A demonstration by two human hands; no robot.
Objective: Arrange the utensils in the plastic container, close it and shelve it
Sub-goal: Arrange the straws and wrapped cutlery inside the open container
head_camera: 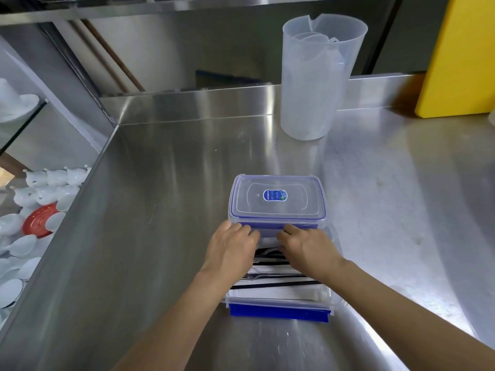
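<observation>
An open clear plastic container (278, 303) with blue latches sits near the counter's front edge. Inside lie the utensils (276, 277): clear plastic forks and black-and-white striped pieces. My left hand (231, 246) and my right hand (308, 247) are palm down over the container's far end, with fingers curled onto the utensils and fingertips partly hidden. Just behind them lies a clear lid (277, 196) with a blue seal and a blue sticker. I cannot tell whether it rests on a second box.
The steel counter (166, 210) runs back to a raised ledge. A tall translucent jug (318, 79) stands at the back right, beside a yellow board (460, 57). White cups and a red lid (40, 219) sit on a lower level at the left.
</observation>
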